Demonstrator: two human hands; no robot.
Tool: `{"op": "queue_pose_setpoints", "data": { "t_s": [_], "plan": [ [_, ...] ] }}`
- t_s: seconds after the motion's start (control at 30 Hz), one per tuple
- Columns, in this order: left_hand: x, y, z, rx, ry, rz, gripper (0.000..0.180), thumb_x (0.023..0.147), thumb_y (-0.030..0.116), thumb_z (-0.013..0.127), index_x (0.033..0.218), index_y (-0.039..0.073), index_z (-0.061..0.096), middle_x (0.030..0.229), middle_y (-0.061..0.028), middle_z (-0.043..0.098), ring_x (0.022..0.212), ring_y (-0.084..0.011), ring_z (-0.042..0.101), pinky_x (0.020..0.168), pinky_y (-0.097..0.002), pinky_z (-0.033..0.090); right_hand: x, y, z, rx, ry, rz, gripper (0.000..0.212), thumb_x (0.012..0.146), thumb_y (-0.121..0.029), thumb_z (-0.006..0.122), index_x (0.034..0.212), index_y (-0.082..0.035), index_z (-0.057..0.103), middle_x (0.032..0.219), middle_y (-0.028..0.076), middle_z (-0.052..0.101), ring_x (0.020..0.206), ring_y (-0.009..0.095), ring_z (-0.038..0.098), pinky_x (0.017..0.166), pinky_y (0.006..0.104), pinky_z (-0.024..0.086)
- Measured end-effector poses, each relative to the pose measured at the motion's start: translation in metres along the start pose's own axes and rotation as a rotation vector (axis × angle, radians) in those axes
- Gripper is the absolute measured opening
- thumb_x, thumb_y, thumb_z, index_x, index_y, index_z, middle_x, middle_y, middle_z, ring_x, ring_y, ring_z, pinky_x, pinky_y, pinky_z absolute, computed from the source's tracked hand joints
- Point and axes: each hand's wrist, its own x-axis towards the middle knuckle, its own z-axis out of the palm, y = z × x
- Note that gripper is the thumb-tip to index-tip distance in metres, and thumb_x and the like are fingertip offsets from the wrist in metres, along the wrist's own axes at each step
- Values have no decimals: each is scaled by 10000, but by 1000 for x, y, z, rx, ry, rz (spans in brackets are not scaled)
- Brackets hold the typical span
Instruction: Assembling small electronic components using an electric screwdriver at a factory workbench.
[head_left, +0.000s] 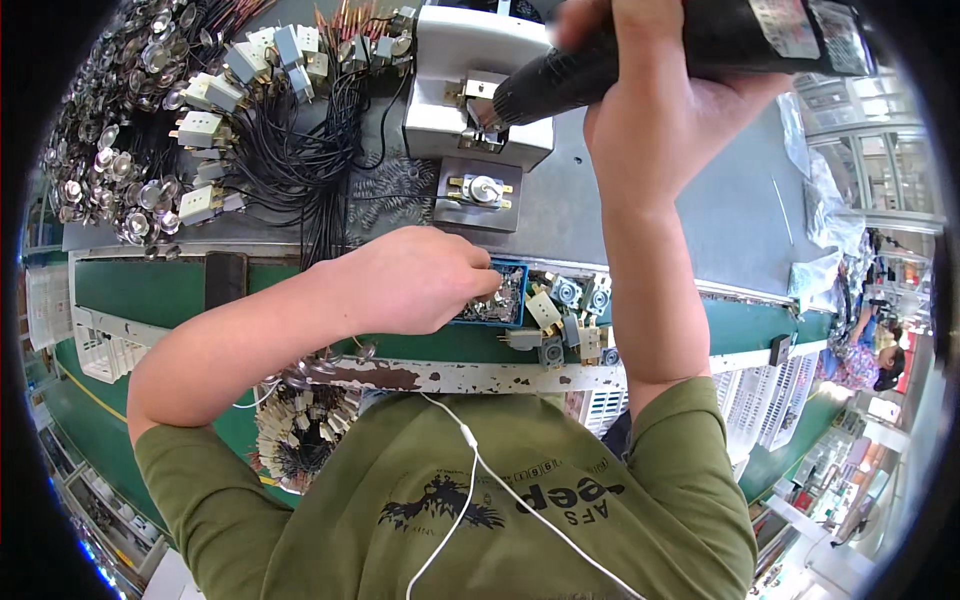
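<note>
My right hand (645, 135) is wrapped round a black electric screwdriver (560, 80), held nearly level. The tool's front end meets the small metal holder on a white block-shaped machine (460, 60); its very tip is hard to make out. Fingertips of my left hand (410, 280) are pinched together in a small blue tray (525, 295) of tiny metal parts. Whatever they grip is hidden. Just beyond that hand, a metal block fixture (478, 215) carries a round white-and-silver part (484, 189) with brass terminals.
Wired grey-and-white switch-like parts (205, 130) and many shiny metal discs (150, 195) crowd the left. Springs (395, 185) lie beside the fixture. Several loose parts (565, 290) sit right of the tray. A dark phone-like slab (226, 278) lies left. Another person (860, 360) is far right.
</note>
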Motion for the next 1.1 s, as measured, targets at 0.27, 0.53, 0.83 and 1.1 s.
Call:
{"op": "queue_pose_setpoints", "data": {
  "t_s": [0.27,0.53,0.83,1.1],
  "plan": [
    [2,0,3,-41,-17,17,148,864,88,615,982,22,676,905,-145,668,901,-355,701,806,-472,582,-3,2,0,-316,-49,155,322,886,31,739,1156,-13,567,931,75,684,686,123,656,574,263,527],
    [-4,3,-6,31,48,27,136,857,88,639,966,38,702,911,-133,694,872,-350,701,807,-456,569,2,18,16,-387,-31,-19,842,879,21,721,1562,-48,233,1202,116,595,1035,175,649,847,322,571],
    [-8,-20,-44,193,518,-157,53,874,132,707,902,88,703,850,-47,711,823,-255,681,779,-387,489,2,5,4,-354,-226,-18,906,860,10,743,1584,-48,200,1209,127,564,1036,187,609,869,328,534],
    [6,-37,-9,361,556,-118,111,866,176,744,857,106,659,837,-9,660,895,-228,644,770,-383,463,-23,-19,-2,-221,-140,241,925,832,51,742,1574,-34,197,1232,141,552,1109,203,599,924,349,525]
  ]
}}
